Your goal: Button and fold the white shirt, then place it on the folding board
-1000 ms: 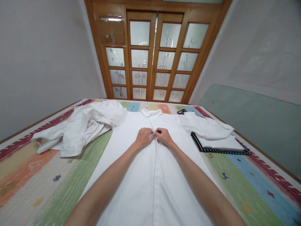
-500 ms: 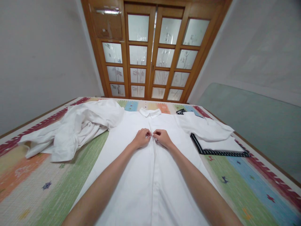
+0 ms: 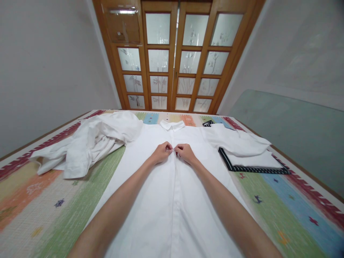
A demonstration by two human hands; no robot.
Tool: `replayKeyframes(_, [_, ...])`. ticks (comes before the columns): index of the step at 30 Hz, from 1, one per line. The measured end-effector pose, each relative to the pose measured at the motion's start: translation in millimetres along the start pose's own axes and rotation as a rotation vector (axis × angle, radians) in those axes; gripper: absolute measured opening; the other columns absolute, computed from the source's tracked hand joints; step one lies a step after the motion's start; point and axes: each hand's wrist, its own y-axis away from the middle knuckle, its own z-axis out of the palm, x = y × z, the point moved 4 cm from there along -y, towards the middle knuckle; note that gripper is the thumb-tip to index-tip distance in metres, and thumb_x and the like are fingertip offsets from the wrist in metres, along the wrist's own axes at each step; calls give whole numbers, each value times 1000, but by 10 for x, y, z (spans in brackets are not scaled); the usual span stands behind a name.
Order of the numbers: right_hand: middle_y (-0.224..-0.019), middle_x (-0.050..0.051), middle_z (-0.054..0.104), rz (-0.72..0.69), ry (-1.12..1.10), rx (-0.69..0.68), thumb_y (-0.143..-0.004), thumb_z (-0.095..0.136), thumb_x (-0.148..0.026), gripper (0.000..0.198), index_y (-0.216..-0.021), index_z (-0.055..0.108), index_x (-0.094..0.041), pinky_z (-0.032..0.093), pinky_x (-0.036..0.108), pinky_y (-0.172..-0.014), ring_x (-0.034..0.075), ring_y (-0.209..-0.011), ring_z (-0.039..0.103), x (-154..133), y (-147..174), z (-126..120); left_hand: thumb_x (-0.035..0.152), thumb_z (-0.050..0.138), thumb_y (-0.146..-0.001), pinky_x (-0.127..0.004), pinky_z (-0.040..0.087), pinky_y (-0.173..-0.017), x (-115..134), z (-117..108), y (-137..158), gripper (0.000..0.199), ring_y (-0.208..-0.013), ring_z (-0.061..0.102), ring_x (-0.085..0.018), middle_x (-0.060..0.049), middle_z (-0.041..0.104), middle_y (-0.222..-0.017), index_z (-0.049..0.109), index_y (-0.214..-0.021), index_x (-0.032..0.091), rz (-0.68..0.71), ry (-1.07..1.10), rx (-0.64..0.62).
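Observation:
A white collared shirt [image 3: 153, 222] lies spread out, front side up, its collar [image 3: 172, 125] pointing away from me. My left hand [image 3: 162, 152] pinches the front placket a little below the collar. Close beside it, my right hand [image 3: 185, 152] pinches the opposite edge of the same placket. The fingertips of both hands almost meet at the centre line; any button between them is too small to make out. Below the hands the placket runs straight down toward me.
Crumpled white cloth [image 3: 80, 143] lies at the left, by the shirt's sleeve. Under the right sleeve is a folded white and black striped item [image 3: 258, 168]. A patterned multicoloured cover [image 3: 88, 200] lies beneath everything. Wooden glass-paned doors [image 3: 172, 71] stand beyond, with walls at both sides.
Both hands stay at the placket and have shifted only slightly, with small finger movements. The whole view has tilted a little.

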Motion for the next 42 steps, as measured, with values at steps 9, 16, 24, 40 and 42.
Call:
replayKeyframes(9, [-54, 0, 64, 2, -33, -32, -64, 53, -19, 16, -59, 68, -16, 40, 23, -56, 12, -52, 54, 20, -20, 7, 15, 59, -75, -25, 43, -68, 1, -4, 9, 7, -66, 52, -11, 4, 59, -71, 56, -80, 18, 3, 20, 31])
replayKeyframes(16, [-58, 0, 67, -47, 32, -28, -61, 60, -15, 12, -66, 71, -15, 42, 21, -54, 12, -54, 56, -12, 4, 30, 7, 55, -66, -23, 41, -61, 33, -41, 20, 13, -61, 51, -11, 5, 57, -63, 59, -72, 17, 23, 8, 60])
replayKeyframes(24, [-58, 0, 66, -60, 25, -24, -61, 61, -15, 9, -65, 70, -15, 42, 21, -53, 11, -53, 55, 2, 1, 43, 14, 59, -65, -23, 44, -61, 29, -58, 20, 7, -60, 54, -12, 2, 64, -61, 65, -65, 16, 23, 5, 84])
replayKeyframes(40, [-57, -1, 66, -62, 32, -33, -61, 62, -15, 11, -66, 72, -15, 42, 20, -54, 11, -53, 56, 11, -8, 30, 24, 61, -69, -22, 43, -60, -40, -33, -4, 15, -62, 60, -14, 1, 68, -61, 71, -63, 15, -39, 28, 43])
replayKeyframes(42, [-56, -1, 66, -48, 30, -37, -61, 63, -16, 10, -66, 72, -15, 43, 21, -54, 11, -53, 56, 18, -17, 24, 23, 60, -69, -22, 42, -59, -43, -23, -6, 15, -60, 59, -13, 2, 67, -60, 70, -62, 15, -42, 40, 38])
